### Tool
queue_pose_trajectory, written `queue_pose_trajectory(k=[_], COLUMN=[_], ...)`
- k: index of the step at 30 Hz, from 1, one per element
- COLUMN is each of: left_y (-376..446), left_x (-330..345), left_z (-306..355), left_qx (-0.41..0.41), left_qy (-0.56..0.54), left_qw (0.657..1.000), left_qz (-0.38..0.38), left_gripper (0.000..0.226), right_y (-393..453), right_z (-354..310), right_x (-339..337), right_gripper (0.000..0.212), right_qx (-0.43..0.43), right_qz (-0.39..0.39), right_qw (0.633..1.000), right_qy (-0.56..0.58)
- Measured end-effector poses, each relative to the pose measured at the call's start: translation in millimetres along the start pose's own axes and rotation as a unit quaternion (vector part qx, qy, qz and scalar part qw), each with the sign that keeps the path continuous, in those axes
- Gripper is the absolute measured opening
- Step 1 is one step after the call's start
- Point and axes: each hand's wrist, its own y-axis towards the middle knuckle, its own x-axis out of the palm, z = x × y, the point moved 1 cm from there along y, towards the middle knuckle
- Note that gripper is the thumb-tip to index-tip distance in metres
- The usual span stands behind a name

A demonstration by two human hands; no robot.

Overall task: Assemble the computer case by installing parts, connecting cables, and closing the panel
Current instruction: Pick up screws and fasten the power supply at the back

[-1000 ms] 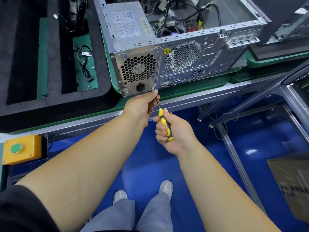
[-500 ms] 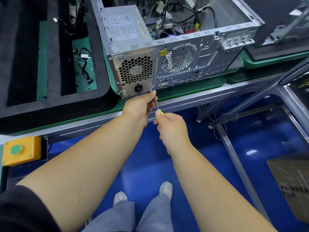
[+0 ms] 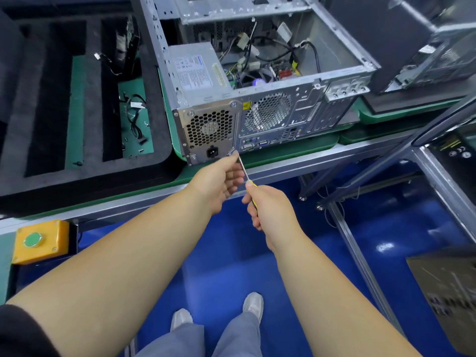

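Observation:
An open silver computer case lies on its side on a green mat, rear panel facing me. Its power supply sits at the case's left end, with loose cables beside it inside. My right hand grips the yellow-and-black handle of a screwdriver. The tip meets the lower right corner of the power supply's rear plate. My left hand pinches the shaft near the tip.
A black foam tray with slots, small cables and screws lies left of the case. A yellow box with a green button hangs on the bench edge. A black panel leans at the right. Metal frame rails stand over blue floor.
The view has tilted up, showing more of the case interior. My right hand has turned on the handle, hiding most of the yellow grip; the tip stays at the same corner.

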Motion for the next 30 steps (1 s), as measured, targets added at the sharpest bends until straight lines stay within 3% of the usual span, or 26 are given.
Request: queue_pose_trajectory(k=[6, 10, 12, 14, 16, 18, 20, 23, 27, 30], left_y=[-49, -81, -95, -105, -106, -100, -91, -76, -60, -54], left_x=[23, 40, 45, 46, 47, 48, 48, 48, 41, 38], left_z=[44, 75, 90, 105, 117, 124, 124, 121, 116, 110], left_qx=[0.144, 0.309, 0.399, 0.476, 0.511, 0.487, 0.448, 0.401, 0.342, 0.346], left_qy=[0.134, 0.284, 0.344, 0.436, 0.547, 0.622, 0.656, 0.68, 0.681, 0.706], left_qw=[0.978, 0.907, 0.85, 0.762, 0.654, 0.59, 0.573, 0.564, 0.595, 0.553], left_qz=[-0.065, -0.039, -0.002, 0.045, 0.109, 0.164, 0.202, 0.242, 0.254, 0.276], left_gripper=[0.023, 0.013, 0.008, 0.006, 0.026, 0.053, 0.068, 0.079, 0.079, 0.064], right_y=[-27, -37, -39, -35, -28, -21, -13, 1, 20, 31], right_z=[-38, -70, -84, -97, -109, -122, -133, -149, -161, -164], right_x=[-33, -60, -74, -88, -101, -111, -117, -119, -117, -116], right_gripper=[0.042, 0.034, 0.027, 0.019, 0.01, 0.02, 0.043, 0.06, 0.06, 0.053], right_qx=[-0.2, -0.301, -0.333, -0.347, -0.35, -0.365, -0.39, -0.407, -0.4, -0.412], right_qz=[0.057, 0.078, 0.089, 0.106, 0.123, 0.139, 0.141, 0.13, 0.124, 0.115], right_qw=[0.976, 0.943, 0.926, 0.916, 0.911, 0.898, 0.878, 0.852, 0.827, 0.806], right_qy=[-0.063, -0.118, -0.154, -0.174, -0.179, -0.204, -0.239, -0.302, -0.374, -0.409])
